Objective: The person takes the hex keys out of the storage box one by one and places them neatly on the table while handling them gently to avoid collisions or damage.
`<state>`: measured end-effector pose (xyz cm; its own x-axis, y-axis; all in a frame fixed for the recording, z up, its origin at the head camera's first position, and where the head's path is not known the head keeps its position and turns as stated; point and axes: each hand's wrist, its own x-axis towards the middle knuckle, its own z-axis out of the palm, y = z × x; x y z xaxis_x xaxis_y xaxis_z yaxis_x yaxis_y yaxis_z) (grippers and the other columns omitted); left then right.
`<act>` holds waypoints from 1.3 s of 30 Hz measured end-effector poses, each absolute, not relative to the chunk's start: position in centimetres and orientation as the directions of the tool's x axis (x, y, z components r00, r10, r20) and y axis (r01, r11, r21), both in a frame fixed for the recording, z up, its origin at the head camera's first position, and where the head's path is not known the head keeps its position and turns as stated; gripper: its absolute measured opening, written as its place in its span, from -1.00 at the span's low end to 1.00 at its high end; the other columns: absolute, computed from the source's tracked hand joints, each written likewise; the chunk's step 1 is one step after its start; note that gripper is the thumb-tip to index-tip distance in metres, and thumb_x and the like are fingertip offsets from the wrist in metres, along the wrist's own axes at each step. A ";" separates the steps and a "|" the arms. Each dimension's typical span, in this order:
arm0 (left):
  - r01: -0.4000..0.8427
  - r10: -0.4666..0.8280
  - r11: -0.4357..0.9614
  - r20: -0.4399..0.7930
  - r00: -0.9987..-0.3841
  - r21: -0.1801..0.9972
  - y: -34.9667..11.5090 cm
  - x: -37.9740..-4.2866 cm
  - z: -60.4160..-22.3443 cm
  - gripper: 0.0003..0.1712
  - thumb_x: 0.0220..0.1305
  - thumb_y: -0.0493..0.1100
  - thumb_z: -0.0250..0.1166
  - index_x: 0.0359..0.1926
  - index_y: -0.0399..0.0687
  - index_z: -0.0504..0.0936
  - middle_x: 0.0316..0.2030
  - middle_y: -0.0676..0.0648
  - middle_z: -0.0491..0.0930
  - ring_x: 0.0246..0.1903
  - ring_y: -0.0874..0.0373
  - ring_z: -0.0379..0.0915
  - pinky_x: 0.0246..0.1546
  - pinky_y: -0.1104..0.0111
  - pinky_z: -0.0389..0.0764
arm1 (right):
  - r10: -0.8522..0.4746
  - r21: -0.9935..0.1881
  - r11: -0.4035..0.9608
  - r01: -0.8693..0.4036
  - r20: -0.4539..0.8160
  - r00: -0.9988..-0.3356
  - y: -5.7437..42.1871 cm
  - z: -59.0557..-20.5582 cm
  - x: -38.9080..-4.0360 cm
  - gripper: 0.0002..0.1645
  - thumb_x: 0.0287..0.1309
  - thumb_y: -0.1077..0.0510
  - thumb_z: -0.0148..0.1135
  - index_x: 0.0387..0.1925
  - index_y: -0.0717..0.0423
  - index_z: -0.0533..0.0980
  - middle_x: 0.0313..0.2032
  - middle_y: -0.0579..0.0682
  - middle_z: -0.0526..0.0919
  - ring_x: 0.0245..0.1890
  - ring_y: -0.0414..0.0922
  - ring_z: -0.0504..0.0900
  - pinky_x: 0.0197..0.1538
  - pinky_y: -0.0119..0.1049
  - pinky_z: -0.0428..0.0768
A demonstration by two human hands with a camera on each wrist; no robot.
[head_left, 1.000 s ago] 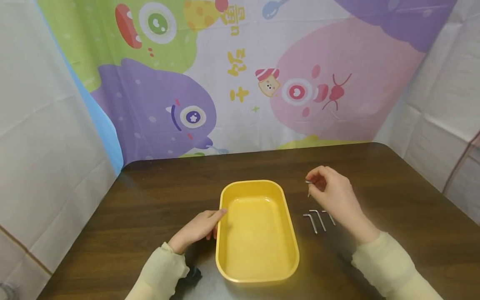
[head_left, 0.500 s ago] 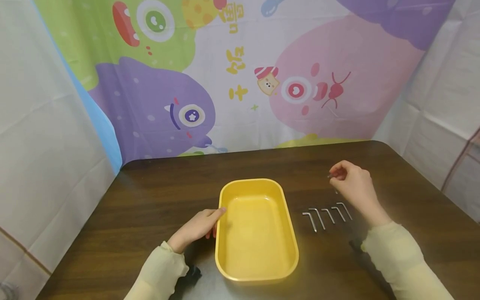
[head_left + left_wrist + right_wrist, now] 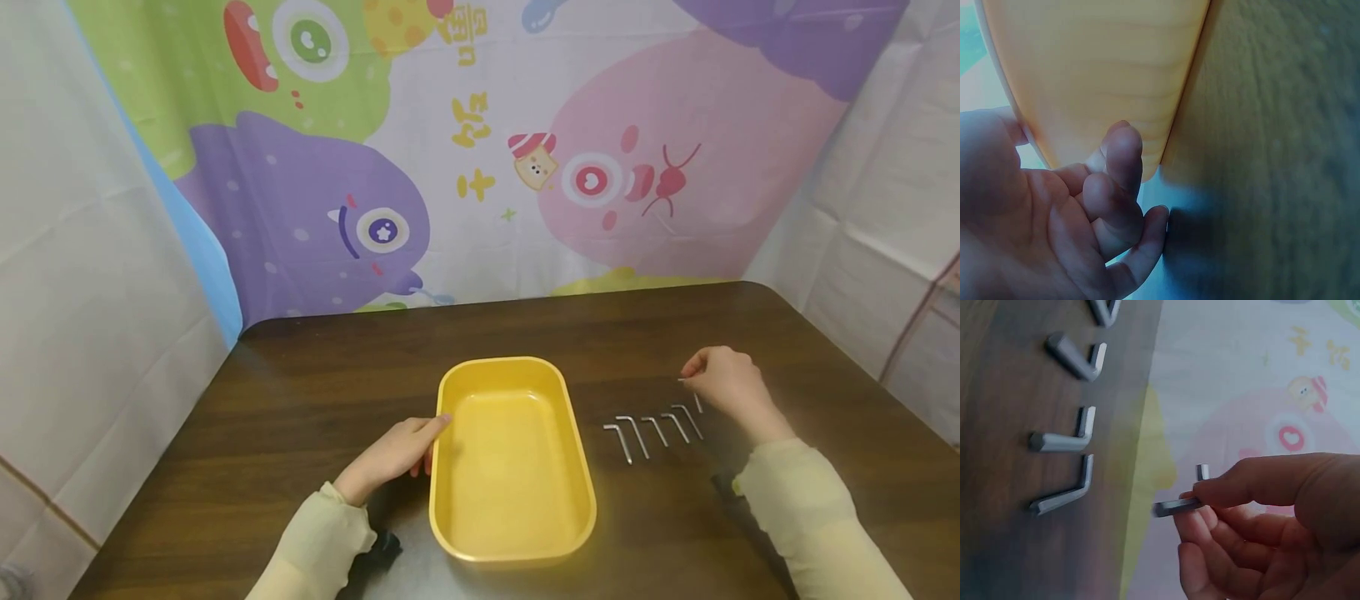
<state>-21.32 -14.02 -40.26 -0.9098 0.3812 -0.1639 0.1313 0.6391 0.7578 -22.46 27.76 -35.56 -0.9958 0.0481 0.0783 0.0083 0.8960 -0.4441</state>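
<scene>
My right hand (image 3: 727, 387) pinches an L-shaped hex key (image 3: 1175, 507) between thumb and fingers, low over the table at the right end of a row. That row holds several more metal hex keys (image 3: 624, 442), lying side by side with their short arms at the far end. A deep yellow plastic tray (image 3: 517, 483) with rounded corners stands left of them, with nothing in it. At its left side, my left hand (image 3: 397, 454) holds the rim, thumb over the edge and fingers under it along the outer wall (image 3: 1116, 69).
The dark wood table (image 3: 337, 367) ends at a cartoon-printed curtain (image 3: 480, 250) behind. Pale cloth hangs on both sides. A dark object (image 3: 386, 546) shows at the left sleeve.
My right hand has moved right with a hex key and come down at the row's end, uncovering keys it hid before. My left hand keeps its hold on the tray.
</scene>
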 end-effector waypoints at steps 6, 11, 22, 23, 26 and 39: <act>0.131 0.387 0.634 -0.166 -0.907 0.763 -14.0 -21.3 -40.2 -0.30 0.34 0.27 -0.21 -0.68 -0.12 0.47 -0.77 0.01 0.42 -0.79 0.20 0.21 -0.67 0.42 0.26 | 0.015 -0.400 0.916 0.024 -0.025 -1.000 28.6 -36.1 -22.6 -0.84 -0.05 0.15 0.19 -0.46 0.18 0.58 -0.36 0.18 0.64 -0.37 0.10 0.56 -0.30 -0.02 0.44; 0.130 0.386 0.633 -0.166 -0.908 0.763 -14.0 -21.3 -40.3 -0.30 0.35 0.25 -0.21 -0.70 -0.11 0.47 -0.77 0.00 0.42 -0.79 0.19 0.21 -0.67 0.42 0.26 | 0.007 -0.367 0.929 0.043 -0.098 -0.995 29.1 -36.3 -22.5 -0.85 -0.09 0.19 0.13 -0.47 0.19 0.57 -0.40 0.15 0.63 -0.38 0.08 0.56 -0.30 -0.01 0.46; 0.127 0.386 0.632 -0.168 -0.907 0.765 -14.0 -21.4 -40.4 -0.33 0.37 0.20 -0.20 -0.68 -0.12 0.47 -0.77 0.00 0.42 -0.80 0.20 0.22 -0.68 0.41 0.27 | -0.005 -0.350 0.935 0.062 -0.187 -0.982 29.6 -36.9 -22.5 -0.81 -0.18 0.25 0.04 -0.50 0.19 0.57 -0.49 0.06 0.58 -0.46 -0.02 0.49 -0.36 -0.09 0.45; 0.125 0.385 0.631 -0.169 -0.907 0.766 -14.0 -21.4 -40.4 -0.33 0.37 0.20 -0.20 -0.68 -0.12 0.47 -0.77 0.01 0.42 -0.80 0.20 0.21 -0.68 0.41 0.27 | -0.002 -0.349 0.935 0.066 -0.192 -0.981 29.7 -36.9 -22.5 -0.81 -0.18 0.25 0.03 -0.50 0.19 0.57 -0.50 0.05 0.57 -0.47 -0.03 0.49 -0.36 -0.09 0.45; 0.124 0.383 0.632 -0.169 -0.908 0.765 -14.0 -21.3 -40.4 -0.33 0.37 0.20 -0.20 -0.68 -0.13 0.47 -0.77 0.01 0.42 -0.79 0.20 0.22 -0.68 0.41 0.27 | 0.007 -0.346 0.935 0.079 -0.206 -0.979 29.7 -36.9 -22.5 -0.83 -0.18 0.26 0.03 -0.52 0.17 0.56 -0.51 0.03 0.56 -0.47 -0.03 0.49 -0.36 -0.10 0.44; 0.120 0.380 0.628 -0.168 -0.910 0.769 -14.0 -21.3 -40.3 -0.31 0.35 0.23 -0.19 -0.69 -0.13 0.47 -0.77 -0.01 0.43 -0.80 0.20 0.22 -0.69 0.41 0.27 | 0.038 -0.329 0.938 0.108 -0.211 -0.977 29.9 -37.5 -22.6 -0.84 -0.24 0.26 -0.01 -0.63 0.11 0.52 -0.56 0.00 0.50 -0.52 -0.04 0.43 -0.47 -0.18 0.38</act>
